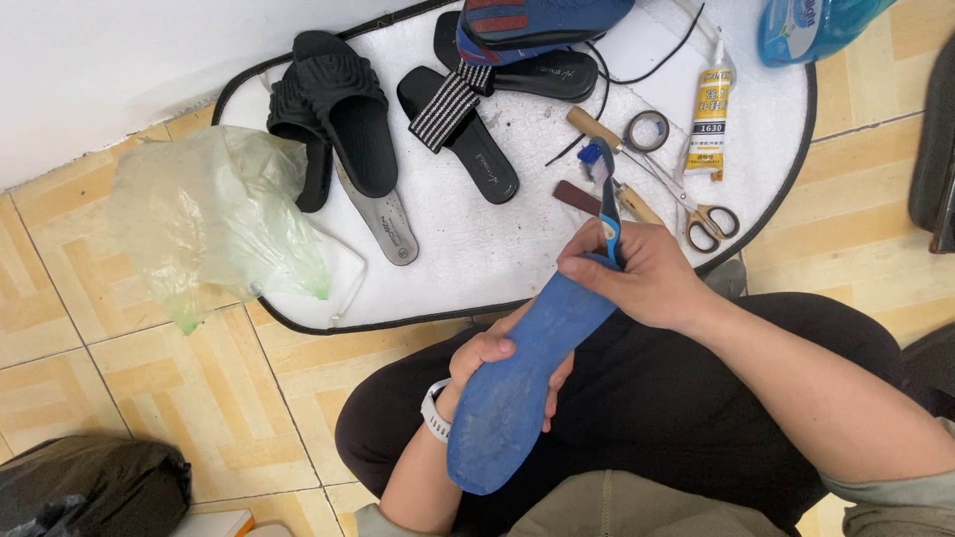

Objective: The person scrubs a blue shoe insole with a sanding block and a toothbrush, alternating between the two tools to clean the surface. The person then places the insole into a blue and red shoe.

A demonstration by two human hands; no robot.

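Note:
A blue shoe sole [517, 388] is held over my lap, underside up, long axis running from near me toward the mat. My left hand [485, 358] grips it from beneath around the middle; a white watch sits on that wrist. At the sole's far end my right hand [642, 273] pinches a blue-handled brush-like tool [607, 204], its head pointing away from me and its handle resting against the sole's tip.
A white mat with black trim [477, 268] lies ahead on the tiled floor. It carries black sandals [338, 109], a striped-strap slipper [458, 129], scissors [696, 214], a glue tube [710, 114], a tape roll [647, 129] and a green plastic bag [214, 224]. A dark bag [90, 487] lies at the near left.

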